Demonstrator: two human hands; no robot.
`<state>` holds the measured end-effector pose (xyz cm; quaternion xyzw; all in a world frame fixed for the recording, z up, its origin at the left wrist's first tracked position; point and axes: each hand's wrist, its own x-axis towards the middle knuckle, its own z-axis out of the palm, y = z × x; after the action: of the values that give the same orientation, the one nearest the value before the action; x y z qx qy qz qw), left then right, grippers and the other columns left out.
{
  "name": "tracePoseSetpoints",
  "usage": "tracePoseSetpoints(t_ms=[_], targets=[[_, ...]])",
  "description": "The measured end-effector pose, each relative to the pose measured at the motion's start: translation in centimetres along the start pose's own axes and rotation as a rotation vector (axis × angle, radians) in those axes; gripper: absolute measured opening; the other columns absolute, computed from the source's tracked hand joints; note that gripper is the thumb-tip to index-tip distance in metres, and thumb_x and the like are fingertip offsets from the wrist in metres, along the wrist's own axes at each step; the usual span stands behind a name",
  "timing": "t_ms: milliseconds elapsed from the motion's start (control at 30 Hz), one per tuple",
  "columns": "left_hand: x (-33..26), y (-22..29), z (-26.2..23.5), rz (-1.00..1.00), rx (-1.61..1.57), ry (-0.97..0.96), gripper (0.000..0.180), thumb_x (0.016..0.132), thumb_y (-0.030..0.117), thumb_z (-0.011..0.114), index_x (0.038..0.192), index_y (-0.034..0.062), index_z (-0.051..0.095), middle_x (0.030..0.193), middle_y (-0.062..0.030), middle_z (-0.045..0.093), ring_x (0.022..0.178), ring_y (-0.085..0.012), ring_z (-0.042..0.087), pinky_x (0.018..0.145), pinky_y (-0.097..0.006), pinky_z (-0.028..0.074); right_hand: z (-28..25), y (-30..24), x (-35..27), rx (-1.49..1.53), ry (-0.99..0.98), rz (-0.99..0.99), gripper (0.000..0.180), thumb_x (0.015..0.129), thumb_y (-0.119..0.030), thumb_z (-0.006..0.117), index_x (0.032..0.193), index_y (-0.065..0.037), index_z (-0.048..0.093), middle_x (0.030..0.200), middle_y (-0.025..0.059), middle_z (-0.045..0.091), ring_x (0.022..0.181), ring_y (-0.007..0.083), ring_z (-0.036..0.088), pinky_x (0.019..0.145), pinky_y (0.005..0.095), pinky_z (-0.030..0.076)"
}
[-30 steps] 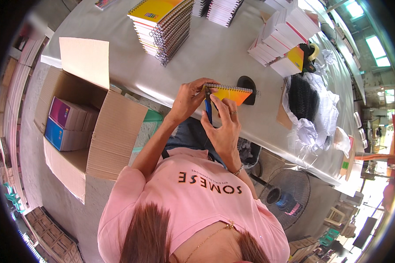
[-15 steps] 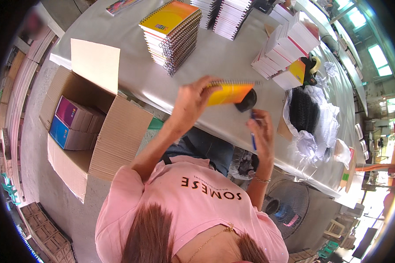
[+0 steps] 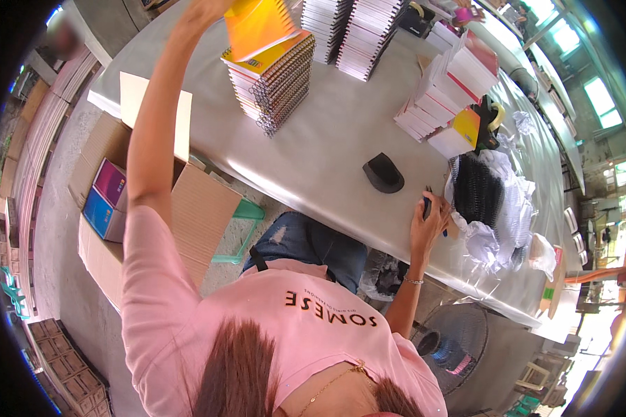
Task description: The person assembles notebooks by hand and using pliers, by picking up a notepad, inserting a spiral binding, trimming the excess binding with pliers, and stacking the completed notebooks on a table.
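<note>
Yellow-orange spiral notebook [image 3: 259,29]: up at the top edge of the view, over the notebook stack [image 3: 275,80]; its lower edge overlaps the top cover, though whether they touch I cannot tell.
Left hand [image 3: 207,10]: seems closed on the notebook's far left corner; the fingertips are partly cut off by the edge of the view.
Coil side: the notebook's binding faces right, as do the coils of the stack, so that orientation looks worth keeping.
Squaring up: the notebook sits at an angle to the pile; best to line its edges up with the covers below before letting go.
Snag risk: loose-looking coil ends bristle at the stack's near corner; a level, gentle lowering should keep wires from hooking together.
Stack balance: the pile looks slightly uneven, so pressing down at the middle seems safer than pushing sideways.
Right hand [image 3: 431,224]: curled around a blue-and-black hand tool [image 3: 426,206], tips pointing away from the body, near the black coils [image 3: 477,189]; keeping it low and clear of the notebooks would protect the covers.
Bench [image 3: 327,163]: carries a black rounded block [image 3: 384,174] between stack and tool.
</note>
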<state>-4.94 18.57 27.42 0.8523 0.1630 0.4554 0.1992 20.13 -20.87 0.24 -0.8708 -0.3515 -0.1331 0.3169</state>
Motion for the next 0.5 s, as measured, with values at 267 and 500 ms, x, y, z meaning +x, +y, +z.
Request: tracePoseSetpoints(t_ms=[267,500], targets=[[1.7,-2.5,6.4,-0.064,0.306,-0.447,0.036,0.096,0.025,0.042,0.119,0.0068,0.064,0.100,-0.0050,0.058,0.094,-0.0210,0.052,0.087,-0.033,0.040,-0.1,0.6,-0.1,-0.010,0.015,-0.023,0.027,0.085,-0.010,0.065,0.112,-0.014,0.062,0.114,0.0092,0.052,0.115,0.0300,0.048,0.100,0.0475,0.034],[-0.8,-3.0,8.4,-0.041,0.420,-0.331,0.040,0.098,0.033,0.044,0.121,0.0081,0.065,0.111,-0.0081,0.058,0.106,-0.0253,0.053,0.097,-0.036,0.037,-0.7,0.1,-0.1,-0.011,-0.010,0.017,0.027,0.087,-0.012,0.064,0.113,-0.014,0.063,0.116,0.0095,0.054,0.117,0.0291,0.049,0.103,0.0460,0.032]])
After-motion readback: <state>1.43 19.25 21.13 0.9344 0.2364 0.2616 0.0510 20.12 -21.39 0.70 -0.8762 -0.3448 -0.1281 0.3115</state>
